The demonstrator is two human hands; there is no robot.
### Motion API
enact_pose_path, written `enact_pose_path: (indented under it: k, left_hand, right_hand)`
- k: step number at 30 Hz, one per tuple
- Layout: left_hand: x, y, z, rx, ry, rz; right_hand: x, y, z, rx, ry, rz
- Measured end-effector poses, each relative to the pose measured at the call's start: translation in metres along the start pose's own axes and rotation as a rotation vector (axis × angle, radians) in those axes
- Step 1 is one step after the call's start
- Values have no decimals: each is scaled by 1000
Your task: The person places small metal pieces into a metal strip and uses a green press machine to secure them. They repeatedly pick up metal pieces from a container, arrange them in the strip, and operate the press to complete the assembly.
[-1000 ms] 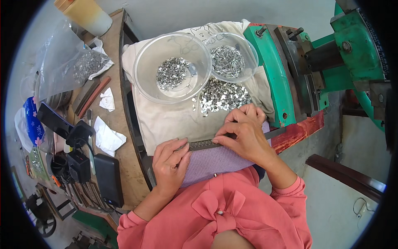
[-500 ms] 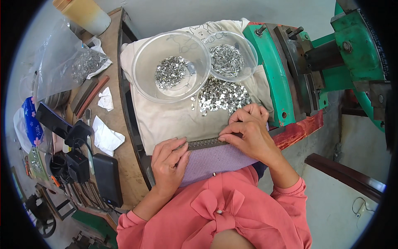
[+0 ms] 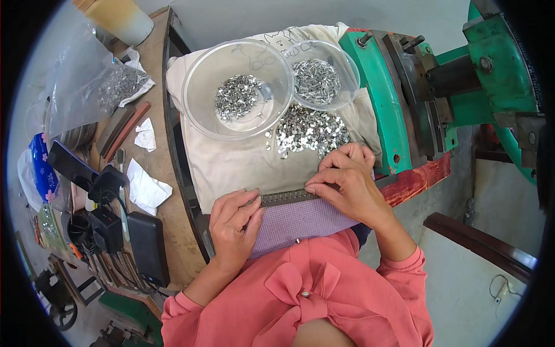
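A dark metal strip with a row of slots (image 3: 283, 198) lies across the near edge of the cloth-covered surface. My left hand (image 3: 234, 222) grips its left end between thumb and fingers. At the strip's right end, my right hand (image 3: 346, 182) is closed in a pinch, thumb against forefinger; anything tiny between the fingertips is hidden. Just beyond the strip, a loose pile of small shiny metal pieces (image 3: 309, 132) is spread on the beige cloth (image 3: 222, 165). Purple woven fabric (image 3: 289, 226) lies under the strip on my side.
Behind the pile stand a large clear tub (image 3: 193, 110) and a smaller clear tub (image 3: 351, 87), both holding small metal parts. A green machine (image 3: 376, 110) rises on the right. The wooden table (image 3: 167, 124) at left carries a black power bank (image 3: 147, 248), crumpled tissue (image 3: 147, 186) and a plastic bag (image 3: 81, 81).
Both hands keep almost the same place on the strip. The whole view has shifted very slightly; nothing has clearly been picked up or let go.
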State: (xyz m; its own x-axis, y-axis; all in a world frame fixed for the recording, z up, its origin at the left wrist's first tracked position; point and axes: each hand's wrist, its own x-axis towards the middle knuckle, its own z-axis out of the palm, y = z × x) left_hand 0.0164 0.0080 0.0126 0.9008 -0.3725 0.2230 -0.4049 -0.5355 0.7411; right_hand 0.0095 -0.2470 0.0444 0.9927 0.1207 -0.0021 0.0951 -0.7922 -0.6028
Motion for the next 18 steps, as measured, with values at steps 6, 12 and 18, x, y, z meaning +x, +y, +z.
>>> enact_pose_path:
  k: [6,12,18]
  left_hand:
    - [0,1,-1,1,-4,-4]
    - [0,0,0,0,-4,-8]
    - [0,1,-1,1,-6,-12]
  right_hand:
    - [0,-1,-2,-17,-9,-7]
    - [-2,3,-6,14,-33,-4]
    - [-1,5,-10,33,-44,-13]
